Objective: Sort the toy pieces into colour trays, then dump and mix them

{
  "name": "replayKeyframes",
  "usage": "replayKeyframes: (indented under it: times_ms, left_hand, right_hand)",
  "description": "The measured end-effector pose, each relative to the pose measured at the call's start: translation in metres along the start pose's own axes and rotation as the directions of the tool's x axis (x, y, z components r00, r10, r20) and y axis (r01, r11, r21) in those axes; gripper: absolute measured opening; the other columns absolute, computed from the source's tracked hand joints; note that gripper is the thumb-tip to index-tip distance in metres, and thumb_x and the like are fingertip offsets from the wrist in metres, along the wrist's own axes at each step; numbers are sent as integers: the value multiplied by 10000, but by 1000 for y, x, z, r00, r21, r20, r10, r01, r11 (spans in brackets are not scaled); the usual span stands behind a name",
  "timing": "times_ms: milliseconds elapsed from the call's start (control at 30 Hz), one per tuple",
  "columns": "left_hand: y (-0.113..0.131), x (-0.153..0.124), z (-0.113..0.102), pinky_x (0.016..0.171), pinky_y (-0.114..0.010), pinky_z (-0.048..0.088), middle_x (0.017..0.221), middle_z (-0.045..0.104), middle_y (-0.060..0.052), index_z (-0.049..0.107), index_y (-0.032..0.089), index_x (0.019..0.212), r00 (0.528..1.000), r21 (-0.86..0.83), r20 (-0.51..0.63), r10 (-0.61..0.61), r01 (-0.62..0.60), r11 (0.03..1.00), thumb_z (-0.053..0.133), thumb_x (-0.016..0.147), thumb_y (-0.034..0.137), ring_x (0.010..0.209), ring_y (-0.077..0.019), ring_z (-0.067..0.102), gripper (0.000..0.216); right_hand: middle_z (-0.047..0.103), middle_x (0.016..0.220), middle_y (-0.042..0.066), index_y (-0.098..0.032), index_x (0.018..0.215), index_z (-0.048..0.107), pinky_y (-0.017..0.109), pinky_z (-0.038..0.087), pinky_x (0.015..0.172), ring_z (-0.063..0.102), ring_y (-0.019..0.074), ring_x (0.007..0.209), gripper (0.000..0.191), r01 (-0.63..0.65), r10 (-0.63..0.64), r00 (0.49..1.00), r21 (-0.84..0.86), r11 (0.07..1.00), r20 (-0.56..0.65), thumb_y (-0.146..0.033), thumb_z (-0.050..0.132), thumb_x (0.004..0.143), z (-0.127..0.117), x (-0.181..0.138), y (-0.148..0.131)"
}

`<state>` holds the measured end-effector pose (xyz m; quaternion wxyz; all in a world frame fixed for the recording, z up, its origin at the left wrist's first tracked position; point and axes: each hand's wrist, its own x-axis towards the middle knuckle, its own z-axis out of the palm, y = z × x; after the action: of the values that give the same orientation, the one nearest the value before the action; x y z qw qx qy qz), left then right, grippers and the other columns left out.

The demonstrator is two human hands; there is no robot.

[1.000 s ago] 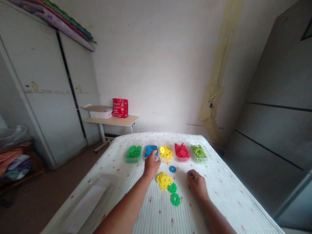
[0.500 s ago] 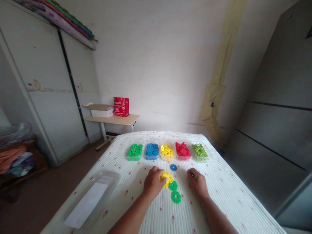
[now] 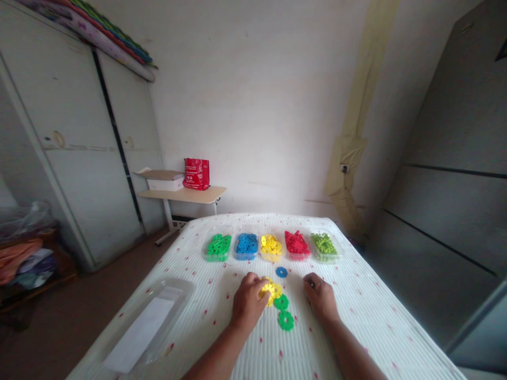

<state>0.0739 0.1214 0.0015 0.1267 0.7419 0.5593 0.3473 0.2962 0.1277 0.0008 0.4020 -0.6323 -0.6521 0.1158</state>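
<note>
My left hand (image 3: 250,298) has its thumb and fingers closed on the edge of the joined yellow snowflake discs (image 3: 271,291), partly covering them. Two green snowflake discs (image 3: 283,311) trail from the yellow ones toward me, linked or touching in a chain. Just beyond lies a single blue snowflake disc (image 3: 281,272), apart from the rest. My right hand (image 3: 320,296) rests on the cloth to the right of the discs with its fingers curled in; whether anything is inside them is hidden.
Clear tubs of green pieces (image 3: 218,247), blue pieces (image 3: 246,246), yellow pieces (image 3: 271,246), red pieces (image 3: 297,245) and light green pieces (image 3: 325,247) line the far side. At left lies a clear plastic tray (image 3: 182,287) with white paper (image 3: 144,330).
My left hand has shifted very slightly on the yellow discs, showing a little more of them. My right hand and the other discs stay in place.
</note>
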Motion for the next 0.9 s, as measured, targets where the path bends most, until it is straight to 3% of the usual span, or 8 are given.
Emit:
replayKeyframes:
  times_ms: [167, 367, 500, 600, 700, 767, 900]
  left_hand:
    - [-2, 0, 2, 825, -259, 427, 901, 566, -24, 669, 257, 999, 1000, -59, -22, 12, -14, 998, 548, 719, 134, 882, -158, 544, 329]
    - [0, 0, -5, 902, -351, 399, 1070, 539, -77, 707, 231, 934, 996, -164, -91, 23, -38, 986, 528, 712, 131, 960, -206, 516, 302]
    - [3, -5, -6, 863, -353, 419, 896, 588, -56, 720, 227, 808, 993, -283, -119, -5, -29, 959, 542, 677, 128, 902, -205, 533, 243]
    - [4, -2, -2, 750, -307, 464, 725, 613, -24, 693, 195, 697, 992, -412, -104, -70, 21, 911, 556, 633, 104, 745, -170, 572, 177]
    - [6, 22, 2, 581, -268, 479, 596, 600, -10, 655, 145, 667, 977, -552, -81, -197, 121, 825, 563, 646, 137, 563, -136, 567, 95]
    - [10, 49, 2, 490, -252, 469, 538, 574, 3, 646, 114, 745, 957, -641, -60, -284, 181, 746, 553, 691, 188, 456, -113, 536, 130]
    - [19, 96, -2, 547, -231, 500, 711, 632, -32, 610, 105, 962, 917, -770, -56, -394, 211, 602, 618, 658, 154, 536, -94, 596, 308]
  right_hand:
    - [606, 603, 18, -192, 679, 581, 234, 374, 564, 549, 157, 572, 216, 3, -2, 1000, -32, 999, 15, -276, 391, 736, 0, 0, -1]
    - [622, 647, 23, -194, 698, 579, 225, 380, 585, 567, 156, 613, 206, 1, 2, 999, -67, 998, 33, -269, 390, 732, -1, 0, -2]
    - [624, 651, 27, -194, 708, 578, 227, 383, 587, 569, 157, 611, 215, -3, 7, 999, -83, 997, 39, -264, 377, 743, -1, -1, -2]
    - [620, 655, 27, -190, 712, 576, 225, 383, 592, 571, 155, 618, 217, -3, 6, 999, -89, 996, 43, -258, 373, 747, -1, -1, -1]
    - [619, 653, 25, -188, 712, 577, 224, 382, 590, 568, 154, 614, 214, -3, 8, 999, -95, 995, 49, -255, 376, 746, 0, 0, -2]
    - [622, 650, 26, -187, 707, 580, 225, 381, 586, 568, 154, 607, 218, -9, 14, 999, -102, 995, 50, -250, 374, 743, -1, 0, -4]
    - [632, 658, 32, -188, 704, 581, 225, 391, 594, 578, 158, 625, 228, -17, 23, 999, -115, 993, 44, -244, 363, 743, -2, 1, -6]
